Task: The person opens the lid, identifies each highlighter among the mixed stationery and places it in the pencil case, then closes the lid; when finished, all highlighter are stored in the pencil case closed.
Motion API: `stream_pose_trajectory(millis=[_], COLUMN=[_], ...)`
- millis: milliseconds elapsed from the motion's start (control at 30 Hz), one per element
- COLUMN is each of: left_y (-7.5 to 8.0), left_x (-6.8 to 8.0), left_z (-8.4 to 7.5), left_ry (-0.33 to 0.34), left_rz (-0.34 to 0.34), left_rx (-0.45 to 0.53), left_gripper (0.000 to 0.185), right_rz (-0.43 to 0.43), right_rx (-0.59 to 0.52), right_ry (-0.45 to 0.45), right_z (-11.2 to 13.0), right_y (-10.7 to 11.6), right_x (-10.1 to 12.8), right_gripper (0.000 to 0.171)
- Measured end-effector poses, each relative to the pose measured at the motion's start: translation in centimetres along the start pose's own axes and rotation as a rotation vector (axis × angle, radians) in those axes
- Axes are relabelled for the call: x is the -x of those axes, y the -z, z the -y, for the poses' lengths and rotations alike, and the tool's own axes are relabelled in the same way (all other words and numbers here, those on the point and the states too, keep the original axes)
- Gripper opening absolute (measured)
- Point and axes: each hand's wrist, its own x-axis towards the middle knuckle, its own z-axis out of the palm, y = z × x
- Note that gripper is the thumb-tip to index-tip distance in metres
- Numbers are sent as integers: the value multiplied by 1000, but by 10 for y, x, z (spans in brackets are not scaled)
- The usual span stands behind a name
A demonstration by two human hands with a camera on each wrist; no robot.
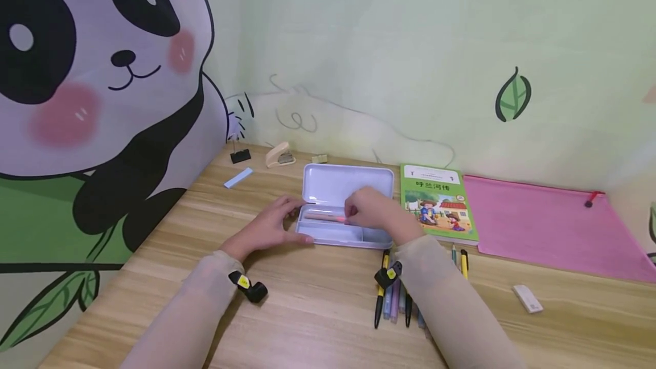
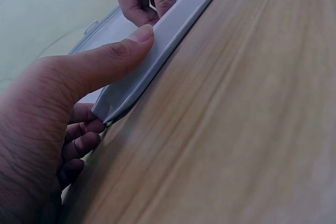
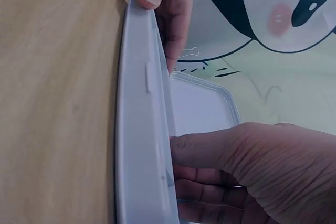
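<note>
A white pencil case point(image 1: 333, 235) lies open on the table, its lid point(image 1: 348, 184) raised at the back. My left hand point(image 1: 269, 224) grips the case's left end, thumb on the front wall and the other fingers around the side, as the left wrist view shows. A slim pinkish pen point(image 1: 323, 217) lies lengthwise in the back compartment. My right hand point(image 1: 376, 212) reaches down into the case with bent fingers and pinches the pen's right end. In the right wrist view, the front wall of the case hides the fingertips.
Several pens point(image 1: 394, 300) lie under the right forearm. To the right are a green book point(image 1: 435, 201), a pink zip pouch point(image 1: 538, 226) and a white eraser point(image 1: 528, 299). Behind left stand a black binder clip point(image 1: 240, 156), a stapler point(image 1: 279, 155) and a light-blue strip point(image 1: 238, 178).
</note>
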Motion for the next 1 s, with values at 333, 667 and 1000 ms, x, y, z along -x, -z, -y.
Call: stream_pose_trajectory(millis=[333,667,1000], left_y=[1,-4,-3], left_x=[0,-1,-1], left_z=[-1,1,3], left_ry=[-3,-6,3], left_rz=[0,1,-1], left_rx=[3,9,-7], left_gripper=[98,98,102], right_rz=[-55,-132,-64], right_rx=[39,-135,-293], right_ry=[-61,39,67], right_z=[0,-2,-8], right_y=[-1,18,33], right_x=[-3,16,81], right_gripper=[13,10,25])
